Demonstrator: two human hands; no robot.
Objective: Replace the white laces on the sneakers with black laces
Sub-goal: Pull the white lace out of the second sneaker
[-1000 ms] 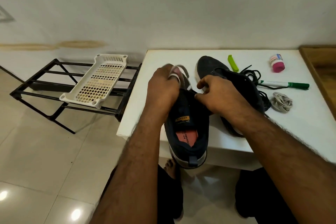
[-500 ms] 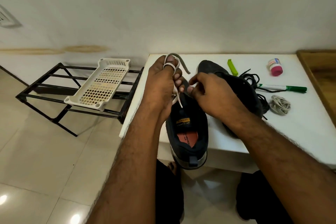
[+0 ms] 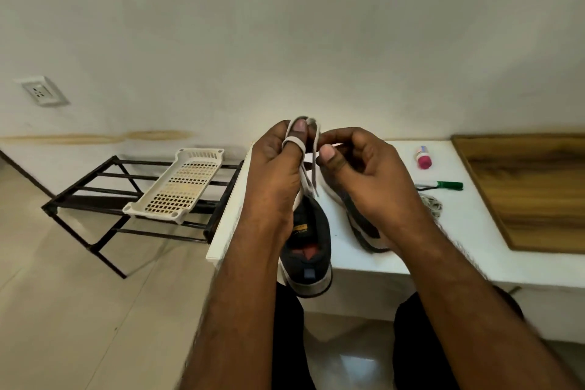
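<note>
Table: white; both sneakers lie on it.
Near sneaker: heel overhangs near edge, toe points far; long axis near-to-far, directly under both hands.
Second sneaker: just right, mostly hidden by right wrist.
Left hand: clenched on white lace, lace looped round thumb.
Right hand: pinches same lace just right of left thumb.
Lace run: slants down to near sneaker; pull likely goes up.
Black laces: not visible.

Two sneakers, one marker (green-capped), one basket.
</note>
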